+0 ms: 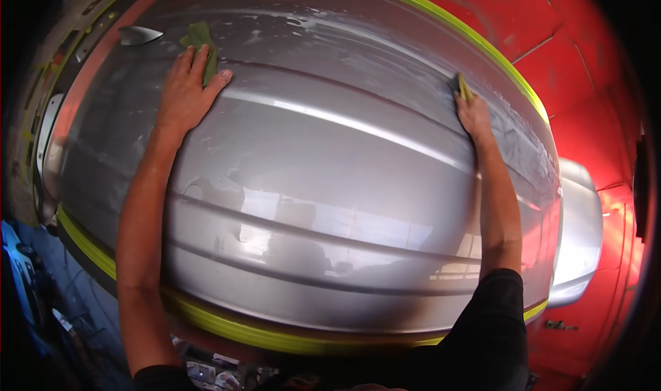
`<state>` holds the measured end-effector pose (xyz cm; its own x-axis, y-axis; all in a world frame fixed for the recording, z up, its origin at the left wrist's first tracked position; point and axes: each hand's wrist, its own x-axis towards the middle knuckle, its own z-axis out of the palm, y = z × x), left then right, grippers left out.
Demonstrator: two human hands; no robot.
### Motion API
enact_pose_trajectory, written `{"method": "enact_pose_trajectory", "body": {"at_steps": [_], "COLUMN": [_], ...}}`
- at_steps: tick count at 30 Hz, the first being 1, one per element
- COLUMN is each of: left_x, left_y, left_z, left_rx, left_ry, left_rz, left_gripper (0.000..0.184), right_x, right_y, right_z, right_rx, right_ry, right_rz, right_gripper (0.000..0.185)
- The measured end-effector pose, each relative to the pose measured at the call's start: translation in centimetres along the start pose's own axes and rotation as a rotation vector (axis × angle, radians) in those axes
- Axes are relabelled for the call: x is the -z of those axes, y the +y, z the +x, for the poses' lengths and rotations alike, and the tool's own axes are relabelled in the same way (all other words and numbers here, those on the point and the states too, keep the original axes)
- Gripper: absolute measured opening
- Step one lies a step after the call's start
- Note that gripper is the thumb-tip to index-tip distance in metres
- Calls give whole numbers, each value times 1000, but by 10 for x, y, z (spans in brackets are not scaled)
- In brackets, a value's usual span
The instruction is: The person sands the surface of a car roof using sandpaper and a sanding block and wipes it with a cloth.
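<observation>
Atop roof (310, 150): 2 hands (184, 95) (475, 115), 2 cloths (201, 38) (465, 86)

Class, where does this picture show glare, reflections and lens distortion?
Head view: glare streaks along a raised ridge of the silver panel, with window-like reflections lower down; head view: the silver part at the right washes out nearly white; head view: the yellow-green tape bows outward, and the picture corners darken to black.

On the roof (330, 177), a cloth (200, 33) lies partly under the left hand (184, 91), a fin (141, 35) left of both; well to the right, a pad (465, 87) sits in the right hand (474, 114), near the tape (506, 62) along the far edge
</observation>
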<state>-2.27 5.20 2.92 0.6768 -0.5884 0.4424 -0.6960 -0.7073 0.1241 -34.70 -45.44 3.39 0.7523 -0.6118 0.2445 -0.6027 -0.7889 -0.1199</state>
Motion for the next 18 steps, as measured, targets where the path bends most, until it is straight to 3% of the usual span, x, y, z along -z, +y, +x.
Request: {"method": "enact_pose_trajectory", "body": {"at_steps": [2, 5, 6, 8, 9, 11, 12, 14, 16, 18], "left_x": [4, 5, 1, -3, -3, -2, 0, 1, -6, 3], "left_y": [5, 5, 2, 1, -2, -4, -3, -4, -9, 1], "left_z": [-1, -3, -1, 0, 1, -5, -6, 4, -1, -2], "left_rx": [15, 36, 25, 6, 0, 8, 10, -23, -43, 3], "left_ry": [0, 6, 9, 22, 34, 31, 20, 32, 43, 23], "left_rz": [23, 29, 25, 1, -14, -25, -20, -24, -49, -20], "left_gripper": [73, 74, 74, 76, 78, 79, 77, 75, 75, 76], "right_x": [16, -7, -3, -34, -37, -33, -27, -7, 16, 15], "right_y": [12, -55, -112, -194, -229, -247, -248, -208, -150, -80], "right_z": [-21, -7, -3, 25, 36, 39, 38, 16, -17, -27], "right_rx": [-94, 329, 310, 537, 535, 642, 694, 580, 357, 413], "right_ry": [20, 117, -4, 52, -4, -19, -26, -107, -165, -140], "right_rz": [65, 216, 234, 260, 252, 173, 131, 321, 300, 270], "right_gripper": [45, 46, 47, 46, 47, 46, 45, 46, 47, 49]}}
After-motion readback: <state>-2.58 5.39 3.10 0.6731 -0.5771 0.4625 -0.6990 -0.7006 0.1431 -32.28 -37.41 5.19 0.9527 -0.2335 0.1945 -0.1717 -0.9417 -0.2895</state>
